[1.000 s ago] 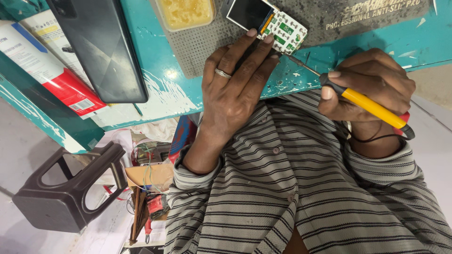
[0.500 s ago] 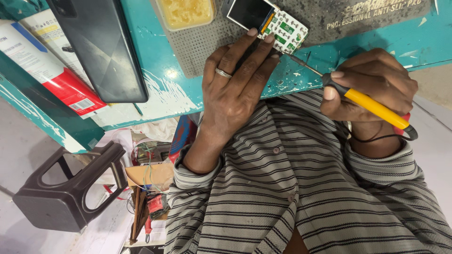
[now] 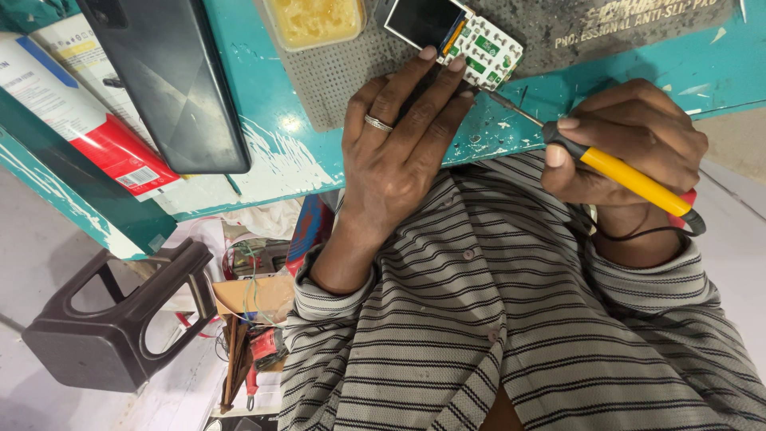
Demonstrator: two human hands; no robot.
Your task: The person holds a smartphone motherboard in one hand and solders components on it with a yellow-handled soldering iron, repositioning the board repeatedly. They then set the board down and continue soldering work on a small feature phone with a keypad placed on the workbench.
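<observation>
Fingers of the left hand pressed down on a small phone board with a dark screen and white keypad face, so it lay flat and did not slide. That hand's grip was spread open and flat, not closed round anything; a ring sat on one finger. The board rested on a grey dotted mat near the far side of the teal worktop, half under the fingertips.

The right hand was closed tight round a soldering iron with a yellow handle, held like a pen so the thin metal tip could point at the board's near edge. I could not tell if the tip touched the board, since the fingers hid that spot. A dark cord ran from the back of the iron past the wrist.

Just beside the board sat a clear tub of yellow paste. A black phone lay face down to the left, next to a red and white box. Below the worktop stood a dark plastic stool and a box of wires and tools
</observation>
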